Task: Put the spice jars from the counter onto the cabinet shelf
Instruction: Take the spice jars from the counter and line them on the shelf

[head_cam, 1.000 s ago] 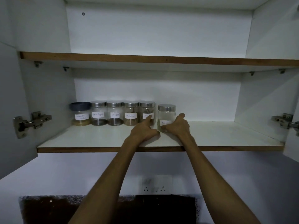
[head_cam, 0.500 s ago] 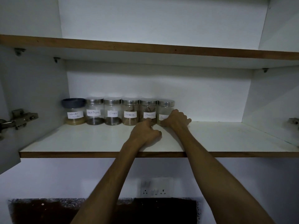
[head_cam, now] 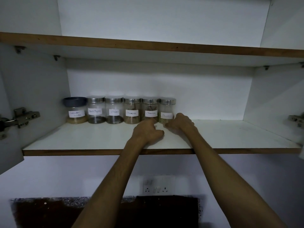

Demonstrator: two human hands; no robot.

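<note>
Spice jars stand in a row of six at the back of the cabinet shelf, side by side. Both hands reach up to the row's right end. The left hand rests on the shelf with fingers curled, its forefinger pointing at the second cinnamon jar at its 12 o'clock; it grips nothing. The right hand, fingers bent, touches the base of the fennel jar at its 10 o'clock; whether it pinches the jar I cannot tell. The jars are clear with steel lids and white handwritten labels; the leftmost, coriander powder, has a dark lid and yellowish powder.
</note>
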